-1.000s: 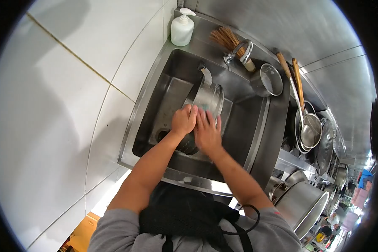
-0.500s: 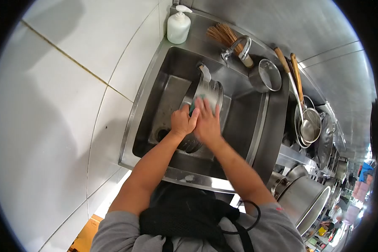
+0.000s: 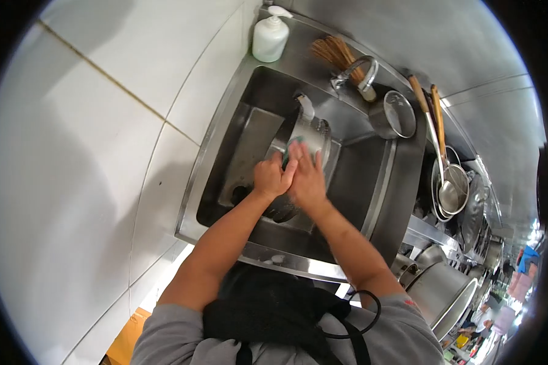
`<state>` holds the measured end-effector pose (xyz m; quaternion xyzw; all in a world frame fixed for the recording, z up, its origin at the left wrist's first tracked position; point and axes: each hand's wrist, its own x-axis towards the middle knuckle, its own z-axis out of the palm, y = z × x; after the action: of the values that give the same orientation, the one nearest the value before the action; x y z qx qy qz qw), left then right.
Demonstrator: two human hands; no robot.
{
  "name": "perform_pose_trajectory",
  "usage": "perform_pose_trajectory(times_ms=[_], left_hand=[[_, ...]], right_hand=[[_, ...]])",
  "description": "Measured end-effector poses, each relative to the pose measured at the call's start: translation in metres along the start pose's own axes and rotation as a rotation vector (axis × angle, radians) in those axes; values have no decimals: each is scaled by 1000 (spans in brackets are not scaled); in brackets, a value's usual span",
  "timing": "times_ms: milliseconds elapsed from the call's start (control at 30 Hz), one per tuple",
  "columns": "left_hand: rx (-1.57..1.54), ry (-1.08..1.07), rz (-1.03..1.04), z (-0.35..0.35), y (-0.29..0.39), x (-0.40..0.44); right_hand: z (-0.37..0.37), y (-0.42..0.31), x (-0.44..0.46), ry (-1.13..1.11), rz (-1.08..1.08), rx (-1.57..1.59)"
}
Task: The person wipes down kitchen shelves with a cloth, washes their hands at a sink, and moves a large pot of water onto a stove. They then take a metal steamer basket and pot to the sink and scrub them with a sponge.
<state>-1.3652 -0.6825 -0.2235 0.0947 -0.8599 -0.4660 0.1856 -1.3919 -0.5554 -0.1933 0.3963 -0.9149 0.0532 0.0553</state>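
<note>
A round metal pot lies tilted on its side in the stainless sink, its outer wall wet and its handle toward the tap. My left hand is closed at the near edge of the pot, fingers curled and partly hidden. Against the pot's wall, my right hand presses a green scouring pad, its fingers stretched over it and slightly blurred. Only a small edge of the pad shows between the hands.
A white pump bottle stands at the sink's back left corner. Behind the sink are a bristle brush, a curved tap and a metal saucepan. Ladles and strainers hang at right, above large pots. A tiled wall rises at left.
The camera view has shifted slightly, so the scene sits a little further right. My right hand has moved slightly on the pot; my left hand keeps its place at the edge.
</note>
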Motion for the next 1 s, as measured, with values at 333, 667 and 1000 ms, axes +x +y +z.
perform_pose_trajectory(times_ms=[333, 667, 1000], left_hand=[[223, -437, -191, -33, -6, -38], [39, -360, -290, -33, -49, -133], [-23, -316, -171, -24, -67, -130]], right_hand=[[94, 118, 65, 90, -87, 42], [92, 105, 57, 352, -399, -165], [24, 16, 23, 160, -142, -23]])
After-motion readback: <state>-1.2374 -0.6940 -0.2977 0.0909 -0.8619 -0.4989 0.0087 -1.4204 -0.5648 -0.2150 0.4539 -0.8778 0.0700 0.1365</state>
